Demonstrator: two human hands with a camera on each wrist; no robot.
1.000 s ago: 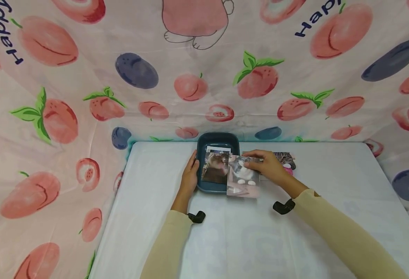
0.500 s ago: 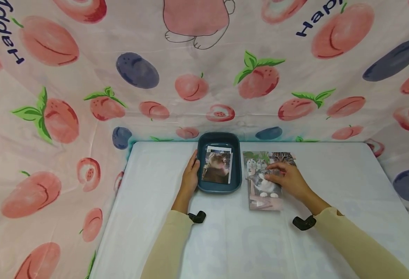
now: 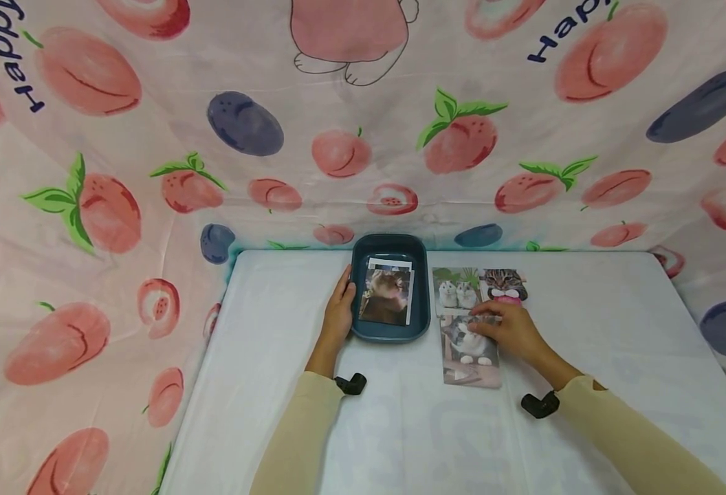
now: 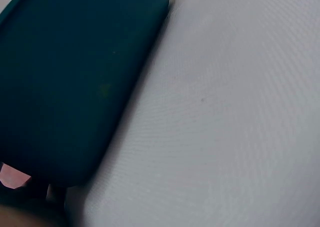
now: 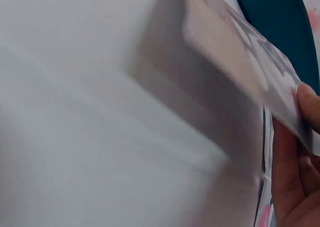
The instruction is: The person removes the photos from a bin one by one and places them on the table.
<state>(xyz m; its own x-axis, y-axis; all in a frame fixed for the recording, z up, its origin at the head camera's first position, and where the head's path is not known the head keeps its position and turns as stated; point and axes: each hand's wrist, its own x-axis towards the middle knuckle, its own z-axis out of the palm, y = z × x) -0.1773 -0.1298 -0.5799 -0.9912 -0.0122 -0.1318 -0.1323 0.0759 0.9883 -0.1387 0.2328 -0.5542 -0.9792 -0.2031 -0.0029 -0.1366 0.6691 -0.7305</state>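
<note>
- The left hand (image 3: 337, 313) lies against the left outer wall of the dark teal tray (image 3: 390, 331), which stands at the middle of the table's (image 3: 264, 385) far edge. Its fingers look straight and together along the rim, steadying it, not wrapped round it.
- Inside the tray rests a small stack of photo prints (image 3: 386, 295), the top one dark and brownish, lying flat.
- Just right of the tray, the right hand (image 3: 511, 330) holds a cat photo (image 3: 469, 354) by its far right corner, thumb and fingers pinched on the edge. The wrist view shows the print lifted off the cloth at that end.
- I judge the print light, thin and bendy, with a glossy face that would smudge and slide. An edge or corner pinch suits it.
- Beyond it, near the far edge, lie a hamster photo (image 3: 456, 292) and a tabby cat photo (image 3: 504, 283), side by side.
</note>
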